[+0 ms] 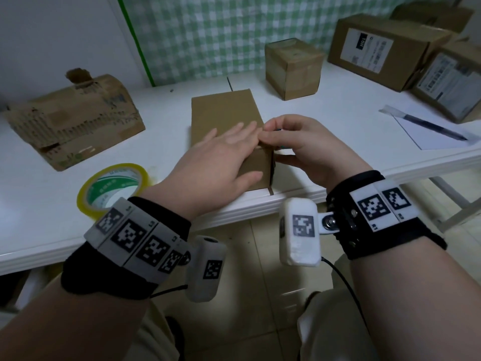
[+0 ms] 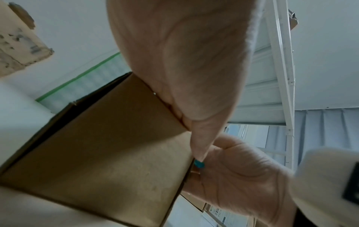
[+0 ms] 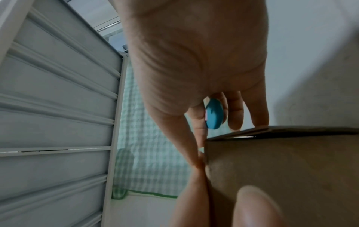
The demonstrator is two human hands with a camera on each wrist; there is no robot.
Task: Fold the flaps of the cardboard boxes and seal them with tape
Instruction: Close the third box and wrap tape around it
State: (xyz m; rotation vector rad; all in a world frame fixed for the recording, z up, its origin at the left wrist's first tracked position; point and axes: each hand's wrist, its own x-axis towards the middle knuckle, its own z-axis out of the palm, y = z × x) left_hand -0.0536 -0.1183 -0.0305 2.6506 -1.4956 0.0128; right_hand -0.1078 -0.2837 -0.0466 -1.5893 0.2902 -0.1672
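A plain brown cardboard box [image 1: 223,113] stands at the table's front edge, flaps folded down. My left hand [image 1: 234,152] lies flat on its top with straight fingers, the thumb against the near face. My right hand [image 1: 294,144] is at the box's right top edge, fingers curled, thumb pressed on the right side. In the right wrist view a small blue object [image 3: 213,114] sits tucked in its curled fingers above the box [image 3: 281,169]. The left wrist view shows the box [image 2: 108,153] and a bit of the blue object [image 2: 199,163]. A yellow-green tape roll [image 1: 114,190] lies left of my left wrist.
A battered, flattened box [image 1: 75,121] lies at the left. A small cube box [image 1: 294,69] stands behind, and labelled boxes [image 1: 377,50] fill the back right. A sheet of paper [image 1: 426,131] with a pen [image 1: 432,126] lies at the right. The white table [image 1: 338,115] ends just below my hands.
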